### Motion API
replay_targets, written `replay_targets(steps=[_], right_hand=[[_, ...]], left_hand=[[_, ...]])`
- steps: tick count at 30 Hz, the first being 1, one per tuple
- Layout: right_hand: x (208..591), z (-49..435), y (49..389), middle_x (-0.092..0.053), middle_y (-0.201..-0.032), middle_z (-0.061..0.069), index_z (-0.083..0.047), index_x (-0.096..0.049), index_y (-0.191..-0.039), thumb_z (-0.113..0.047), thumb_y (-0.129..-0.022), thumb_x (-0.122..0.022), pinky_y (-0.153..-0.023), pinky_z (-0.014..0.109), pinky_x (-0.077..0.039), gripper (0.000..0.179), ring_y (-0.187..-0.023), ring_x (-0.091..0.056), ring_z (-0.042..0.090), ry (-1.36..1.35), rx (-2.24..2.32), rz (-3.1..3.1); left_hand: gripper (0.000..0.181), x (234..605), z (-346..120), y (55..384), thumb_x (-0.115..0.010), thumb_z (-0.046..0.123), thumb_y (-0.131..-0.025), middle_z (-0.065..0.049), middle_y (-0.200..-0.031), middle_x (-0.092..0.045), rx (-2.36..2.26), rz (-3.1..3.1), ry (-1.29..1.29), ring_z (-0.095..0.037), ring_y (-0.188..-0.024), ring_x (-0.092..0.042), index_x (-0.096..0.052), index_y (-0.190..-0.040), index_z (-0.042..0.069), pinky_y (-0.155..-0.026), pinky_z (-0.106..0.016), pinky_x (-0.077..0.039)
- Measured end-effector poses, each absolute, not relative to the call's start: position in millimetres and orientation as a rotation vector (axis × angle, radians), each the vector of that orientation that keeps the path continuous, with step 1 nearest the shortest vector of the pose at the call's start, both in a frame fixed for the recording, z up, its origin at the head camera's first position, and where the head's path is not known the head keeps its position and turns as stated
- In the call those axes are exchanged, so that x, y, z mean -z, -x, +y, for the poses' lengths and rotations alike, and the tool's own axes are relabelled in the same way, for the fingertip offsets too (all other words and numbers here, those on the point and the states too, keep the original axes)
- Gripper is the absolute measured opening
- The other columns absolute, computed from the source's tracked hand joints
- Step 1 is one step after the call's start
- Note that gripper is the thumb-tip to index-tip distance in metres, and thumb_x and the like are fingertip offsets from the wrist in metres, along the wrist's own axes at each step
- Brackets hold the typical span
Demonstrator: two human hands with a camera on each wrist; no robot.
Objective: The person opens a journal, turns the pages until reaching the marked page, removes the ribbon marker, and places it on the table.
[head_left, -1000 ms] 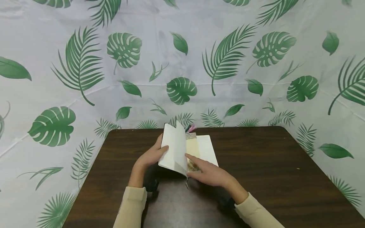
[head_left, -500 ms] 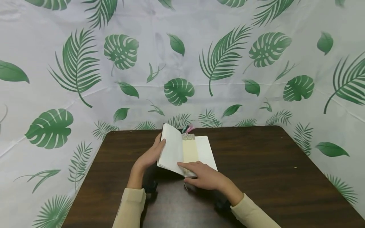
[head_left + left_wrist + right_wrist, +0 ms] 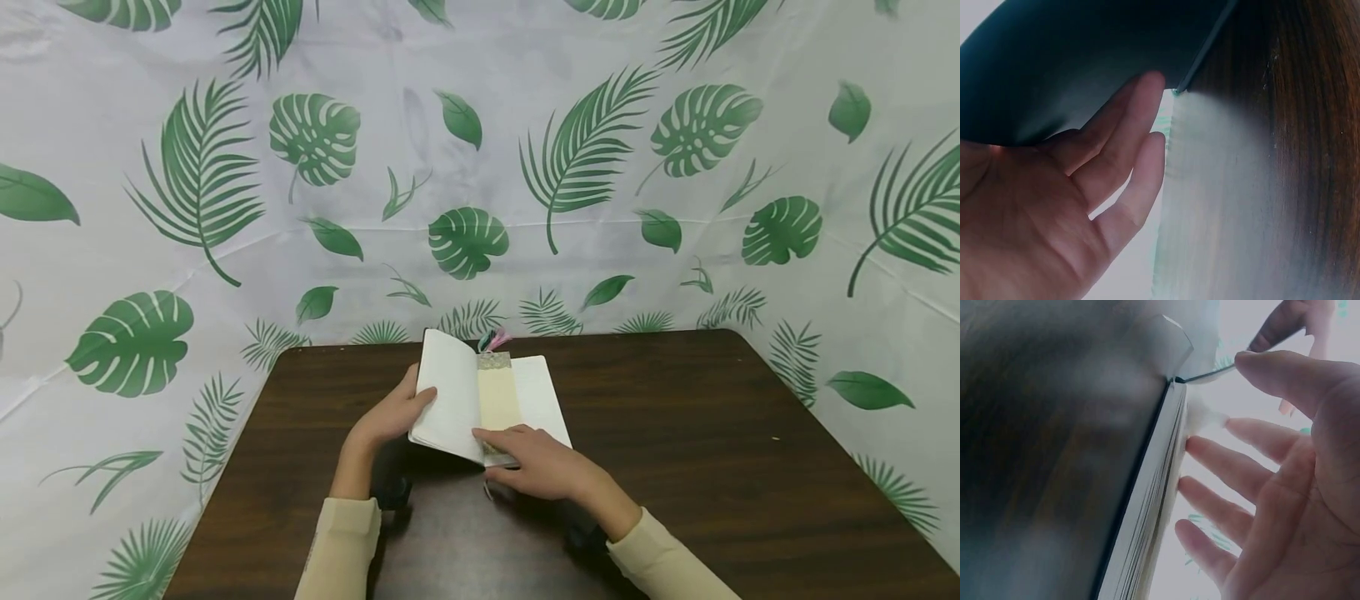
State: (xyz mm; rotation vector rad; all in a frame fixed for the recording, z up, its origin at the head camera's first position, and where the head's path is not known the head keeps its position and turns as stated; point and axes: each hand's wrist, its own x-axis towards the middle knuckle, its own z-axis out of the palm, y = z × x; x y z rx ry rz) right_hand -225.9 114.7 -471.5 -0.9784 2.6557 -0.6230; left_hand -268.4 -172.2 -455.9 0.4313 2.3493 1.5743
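An open notebook [image 3: 448, 396] with white pages lies near the table's middle, its left half tilted up. My left hand [image 3: 390, 423] holds that half at the outer edge, thumb on the page and fingers behind. The left wrist view shows those fingers against the dark cover [image 3: 1116, 50]. Along the inner fold lies a cream bookmark [image 3: 498, 398] with a speckled top band and a pink and teal tassel [image 3: 493, 340]. My right hand [image 3: 536, 462] rests over its lower end, fingers extended. In the right wrist view, fingertips touch the pages [image 3: 1154, 481].
The notebook lies on a dark wood table [image 3: 675, 433]. A thin ribbon end [image 3: 487, 490] pokes out below the spine. Behind the table hangs a white cloth [image 3: 397, 133] with green leaves. Dark wrist-worn devices [image 3: 393, 493] sit under both wrists.
A half-raised page has gone over to the left, uncovering more of the bookmark. My right hand has shifted slightly left and down. The left thumb moved off the page edge, then back onto it.
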Motion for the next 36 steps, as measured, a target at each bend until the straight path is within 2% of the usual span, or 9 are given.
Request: replay_targets(steps=[3, 7, 11, 15, 21, 25, 32, 34, 36], right_hand=[[470, 117, 226, -0.061, -0.156, 0.002, -0.017, -0.054, -0.160, -0.041, -0.106, -0.068, -0.116, 0.056, -0.047, 0.060, -0.145, -0.055, 0.029, 0.989, 0.619, 2.653], [471, 119, 228, -0.054, -0.164, 0.007, -0.011, -0.056, -0.157, -0.041, -0.107, -0.067, -0.120, 0.058, -0.042, 0.059, -0.152, -0.048, 0.032, 0.988, 0.579, 2.639], [473, 120, 228, -0.049, -0.168, 0.008, -0.011, -0.056, -0.158, -0.042, -0.107, -0.066, -0.122, 0.059, -0.040, 0.060, -0.156, -0.043, 0.033, 0.974, 0.523, 2.641], [473, 119, 228, -0.049, -0.167, 0.007, -0.012, -0.057, -0.157, -0.041, -0.107, -0.066, -0.120, 0.060, -0.041, 0.058, -0.155, -0.045, 0.034, 0.967, 0.509, 2.659], [474, 119, 233, -0.064, -0.152, 0.004, -0.014, -0.068, -0.145, -0.039, -0.106, -0.069, -0.110, 0.059, -0.049, 0.046, -0.139, -0.059, 0.032, 0.974, 0.512, 2.749], [472, 122, 240, -0.069, -0.142, 0.007, -0.012, -0.070, -0.140, -0.035, -0.105, -0.069, -0.109, 0.056, -0.051, 0.042, -0.132, -0.063, 0.032, 0.844, 0.591, 2.815], [468, 119, 267, -0.061, -0.148, 0.025, 0.004, -0.056, -0.151, -0.041, -0.103, -0.070, -0.108, 0.059, -0.051, 0.068, -0.134, -0.061, 0.042, 0.478, 0.573, 2.906], [469, 117, 275, -0.060, -0.145, 0.028, 0.008, -0.055, -0.150, -0.046, -0.102, -0.069, -0.101, 0.058, -0.055, 0.073, -0.123, -0.065, 0.043, 0.402, 0.533, 2.917], [471, 115, 282, -0.061, -0.137, 0.028, 0.009, -0.061, -0.141, -0.048, -0.101, -0.070, -0.087, 0.056, -0.057, 0.069, -0.105, -0.068, 0.041, 0.348, 0.523, 2.919]], left_hand=[[0.065, 455, -173, 268, -0.037, 0.019, -0.118, -0.030, -0.153, -0.038, -1.578, 2.338, -0.431, -0.034, -0.118, -0.059, -0.001, -0.169, -0.002, -0.097, -0.039, -0.051], [0.065, 455, -175, 267, -0.036, 0.019, -0.118, -0.031, -0.152, -0.037, -1.583, 2.330, -0.442, -0.034, -0.120, -0.057, -0.001, -0.168, -0.003, -0.098, -0.039, -0.050], [0.065, 455, -176, 266, -0.036, 0.018, -0.118, -0.032, -0.153, -0.035, -1.584, 2.325, -0.443, -0.036, -0.122, -0.055, 0.000, -0.167, -0.004, -0.100, -0.041, -0.049], [0.064, 456, -176, 265, -0.036, 0.018, -0.118, -0.032, -0.152, -0.035, -1.592, 2.321, -0.441, -0.037, -0.121, -0.055, -0.001, -0.167, -0.004, -0.099, -0.041, -0.049], [0.065, 458, -178, 266, -0.036, 0.017, -0.118, -0.032, -0.153, -0.035, -1.599, 2.320, -0.437, -0.035, -0.120, -0.055, 0.000, -0.167, -0.004, -0.098, -0.039, -0.049], [0.065, 459, -177, 269, -0.036, 0.018, -0.118, -0.032, -0.153, -0.034, -1.614, 2.297, -0.453, -0.036, -0.119, -0.057, 0.001, -0.168, -0.004, -0.096, -0.038, -0.050], [0.065, 460, -175, 272, -0.036, 0.017, -0.117, -0.031, -0.152, -0.035, -1.614, 2.301, -0.449, -0.034, -0.119, -0.057, 0.000, -0.167, -0.003, -0.095, -0.037, -0.050], [0.064, 460, -175, 272, -0.036, 0.017, -0.117, -0.031, -0.150, -0.036, -1.614, 2.299, -0.444, -0.034, -0.117, -0.058, -0.001, -0.167, -0.003, -0.094, -0.037, -0.051], [0.063, 458, -175, 272, -0.036, 0.017, -0.118, -0.031, -0.149, -0.037, -1.614, 2.296, -0.441, -0.033, -0.116, -0.059, -0.002, -0.167, -0.003, -0.093, -0.036, -0.051]])
